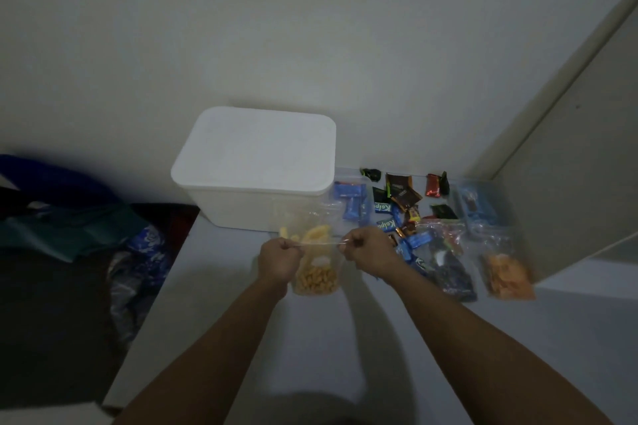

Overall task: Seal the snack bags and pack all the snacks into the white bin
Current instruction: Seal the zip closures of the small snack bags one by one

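The snack bag [316, 272], a clear zip pouch part-filled with orange-yellow puffed pieces, hangs upright between the two hands over the pale table [310, 355], just in front of the white bin [255, 166]. Its lower end bulges with the snacks; whether it rests on the table or hangs just above it cannot be told. A small white patch shows through the plastic near its middle.

The left hand [279, 260] is curled into a tight fist, thumb and forefinger pinched on the left end of the bag's top strip. The right hand [367, 254] is closed the same way, pinching the right end of that strip. Between the two pinches the top edge runs taut and level as a thin pale line. Both forearms reach in from the bottom of the view, bare.

The white bin stands at the back of the table against the wall, its lid on. To its right, loose wrapped sweets [404, 203] in blue, brown, red and dark green foil lie scattered close together. Nearer the right edge lie more clear pouches: one with dark contents [448, 272], just beside the right wrist, one with orange pieces [507, 276] further right, and one holding blue packets [478, 205] behind those. Another clear pouch of blue packets [352, 200] lies touching the bin's right side. Whether these pouches are sealed cannot be told in the dim light.

Left of the table, well apart, dark cloth and crumpled blue-patterned plastic [145, 252] sit in shadow.
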{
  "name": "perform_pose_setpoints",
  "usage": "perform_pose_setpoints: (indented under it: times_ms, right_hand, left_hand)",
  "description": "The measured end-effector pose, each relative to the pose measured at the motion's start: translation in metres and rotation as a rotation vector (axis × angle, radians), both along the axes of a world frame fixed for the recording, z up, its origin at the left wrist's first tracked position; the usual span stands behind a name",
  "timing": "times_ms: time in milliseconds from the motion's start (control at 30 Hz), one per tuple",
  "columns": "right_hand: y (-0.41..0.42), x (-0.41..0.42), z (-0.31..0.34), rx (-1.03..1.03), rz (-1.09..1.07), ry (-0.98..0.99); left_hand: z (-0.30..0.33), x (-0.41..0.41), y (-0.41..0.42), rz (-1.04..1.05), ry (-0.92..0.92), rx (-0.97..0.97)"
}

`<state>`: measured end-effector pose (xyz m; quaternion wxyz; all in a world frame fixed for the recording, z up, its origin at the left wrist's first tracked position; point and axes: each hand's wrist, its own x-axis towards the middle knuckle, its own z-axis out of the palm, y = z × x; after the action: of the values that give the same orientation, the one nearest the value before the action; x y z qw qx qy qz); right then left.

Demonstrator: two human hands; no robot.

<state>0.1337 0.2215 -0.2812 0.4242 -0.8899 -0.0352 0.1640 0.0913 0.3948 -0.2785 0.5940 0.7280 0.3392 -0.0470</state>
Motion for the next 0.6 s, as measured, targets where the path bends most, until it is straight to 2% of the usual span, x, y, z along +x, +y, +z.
perform_pose_setpoints:
  times_ms: [267,433,600]
  right_hand:
    - [0.006,0.001,-0.002,-0.02,-0.05,0.014]
    - [-0.015,-0.001,0.006,0.043,-0.166,0.052]
    - [-0.058,-0.007,0.016,0.066,-0.253,0.067]
  left_hand:
    - [-0.003,-0.003,0.004,-0.015,-0.052,0.266]
    - [0.008,-0.008,-0.012,-0.012,-0.286,0.445]
    - [0.016,-0.004,-0.046,-0.189,-0.492,0.467]
